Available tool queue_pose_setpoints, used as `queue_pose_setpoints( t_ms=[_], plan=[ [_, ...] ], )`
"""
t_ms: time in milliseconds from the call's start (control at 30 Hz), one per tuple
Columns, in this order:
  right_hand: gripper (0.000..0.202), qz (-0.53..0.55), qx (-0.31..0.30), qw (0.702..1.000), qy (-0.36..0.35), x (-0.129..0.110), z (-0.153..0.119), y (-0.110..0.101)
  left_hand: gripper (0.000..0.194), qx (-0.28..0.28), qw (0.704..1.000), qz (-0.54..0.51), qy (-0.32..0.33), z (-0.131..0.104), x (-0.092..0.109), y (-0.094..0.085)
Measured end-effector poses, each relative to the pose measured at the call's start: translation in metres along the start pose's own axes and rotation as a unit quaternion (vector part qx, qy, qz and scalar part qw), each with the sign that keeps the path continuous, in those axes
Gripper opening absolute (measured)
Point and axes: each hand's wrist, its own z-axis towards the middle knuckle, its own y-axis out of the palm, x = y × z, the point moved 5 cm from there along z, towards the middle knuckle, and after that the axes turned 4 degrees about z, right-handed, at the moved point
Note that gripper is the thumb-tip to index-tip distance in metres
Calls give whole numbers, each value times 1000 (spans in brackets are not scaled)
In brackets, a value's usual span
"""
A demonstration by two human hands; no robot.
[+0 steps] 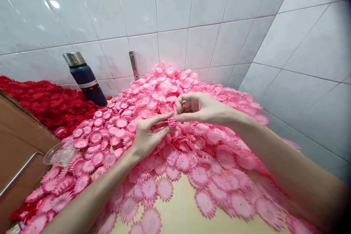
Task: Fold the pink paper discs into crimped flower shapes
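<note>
Pink flower-shaped pieces (200, 175) with fringed edges cover much of the pale table (175, 208) and rise into a heap at the back. Above the heap's middle, my left hand (150, 133) holds a small pink piece (172, 121) between its thumb and fingers. My right hand (192, 108) meets it from the right, thumb and index finger pinched at the same pink piece, the other fingers curled. Whether anything else is in the right pinch is too small to tell.
A dark blue bottle (89, 84) with a steel cap stands by the tiled wall (172, 3), near a metal bracket (134, 65). Red pieces (46, 102) are heaped at left, behind a cardboard box (22, 146) and a clear plastic dish (61, 154).
</note>
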Motion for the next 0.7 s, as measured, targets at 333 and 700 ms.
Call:
queue_pose_setpoints(
  t_ms=[333,700],
  plan=[
    [24,-6,-6,1000,4,-2,-1,0,36,-4,1000,11,5,0,2,0],
    [23,-34,-4,999,10,-2,-1,0,36,-3,1000,1,1,-1,1,1]
  ],
)
